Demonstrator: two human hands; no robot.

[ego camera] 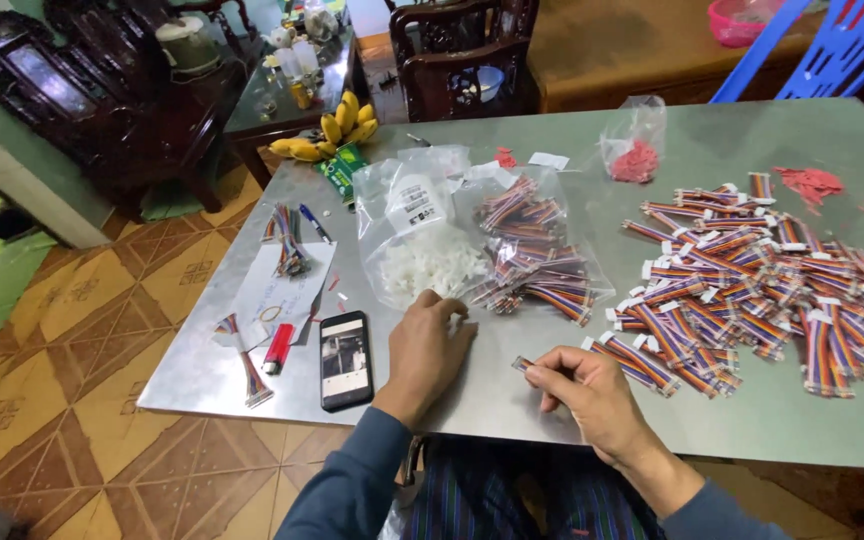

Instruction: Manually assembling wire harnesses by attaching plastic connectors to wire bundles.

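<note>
Right hand (592, 395) pinched shut on one short rainbow-striped ribbon cable (524, 364), raised just off the grey metal table (512, 400) with its bare end turned toward the left hand (430, 345). Left hand loosely curled, fingertips dipped into the spill of small white plastic connectors (432, 265) at the mouth of a clear plastic bag (402, 215), gripping nothing visible. Heaped to the right within easy reach, a wide pile of finished striped cables with white plugs (752, 290); black smartphone (345, 360) parked flat beside the left wrist.

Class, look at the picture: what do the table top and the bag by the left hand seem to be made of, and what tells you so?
Table top: probably brushed steel, grey with a dull, soft reflection. Bag: thin clear plastic film, crinkled and glossy, with white pieces showing through.
</note>
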